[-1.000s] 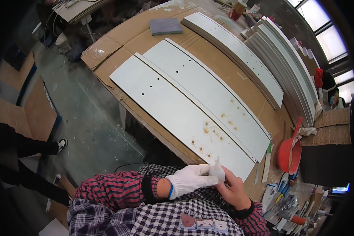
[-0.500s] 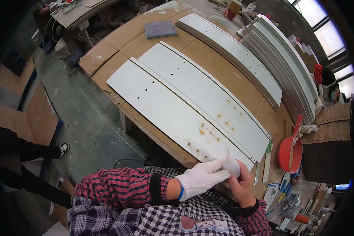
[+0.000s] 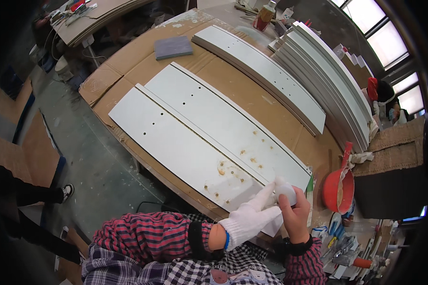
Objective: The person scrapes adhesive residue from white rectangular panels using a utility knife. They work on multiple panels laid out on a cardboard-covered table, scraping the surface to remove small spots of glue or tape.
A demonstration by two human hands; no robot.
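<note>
Head view, looking down on a cardboard-covered surface [image 3: 233, 80].

Hands: left hand [image 3: 249, 219] wears a white knit glove; its fingers stretch toward a small white object [image 3: 286, 191], seemingly a wad or small container, kind not clear. Right hand [image 3: 296, 217] is bare and closed around that object from below. The two hands are together, touching at the object, just over the near end of the nearer panel.

Work pieces: two long white panels lie side by side, edges touching or nearly so. Near panel [image 3: 176, 147], far panel [image 3: 223, 121]. Both have small drilled holes toward the far end. Brownish spots and smears sit on the near ends of both, next to the hands.

Progress, as a judgement: the spots are still plainly visible, so treatment of these marks looks barely begun or under way at the near end only. The rest of both panels is clean white. A third panel [image 3: 261, 71] lies well apart and shows no marks; a stack of similar panels [image 3: 328, 80] stands beyond it.

Other: grey block [image 3: 173, 47] at the far end of the surface; red scoop-like bowl [image 3: 338, 190] to the right of the hands; another person's shoe [image 3: 67, 191] on the floor [image 3: 81, 156] at left.
</note>
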